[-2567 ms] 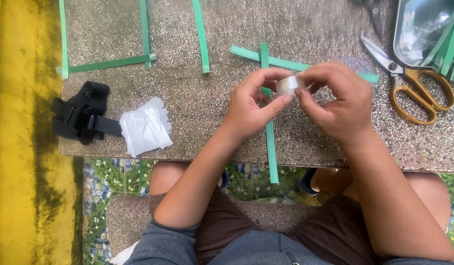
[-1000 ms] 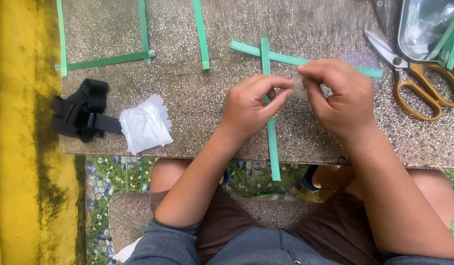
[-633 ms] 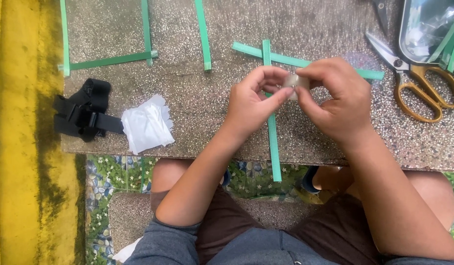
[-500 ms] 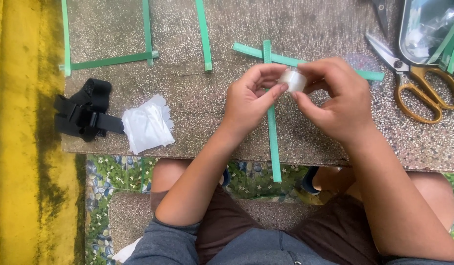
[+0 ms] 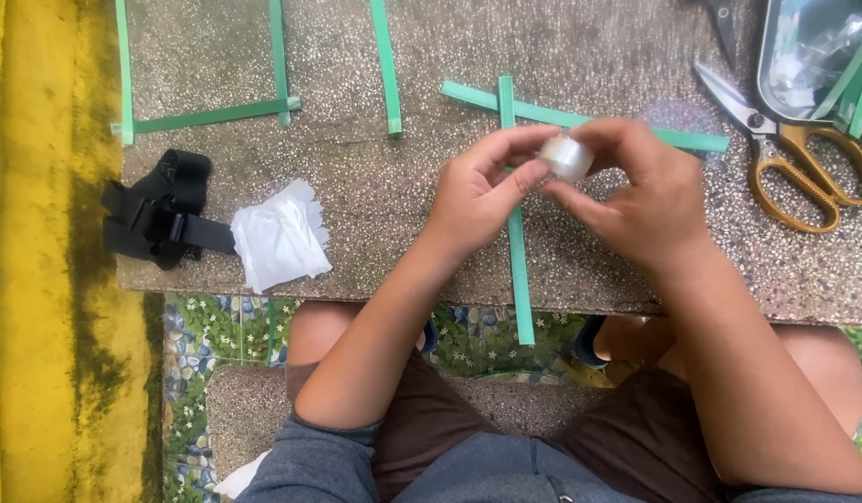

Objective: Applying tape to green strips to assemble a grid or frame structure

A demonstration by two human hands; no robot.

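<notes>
Speckled stone makes up the surface (image 5: 403,205) in front of you, littered with green strips (image 5: 516,233), a white scrap (image 5: 280,235), a black strap (image 5: 156,222) and scissors (image 5: 803,168) off to the right. Your left hand (image 5: 482,191) and right hand (image 5: 636,196) meet above the crossed strips, fingers closed from both sides on a small tape roll (image 5: 566,156) held clear of the surface. It looks light and rigid at the core, so a gentle pinch should do; the clear outer wrap is probably slick and sticky at the loose end. You'd best hold it by the flat sides with one hand, leaving the rim free for the other to pick at.
</notes>
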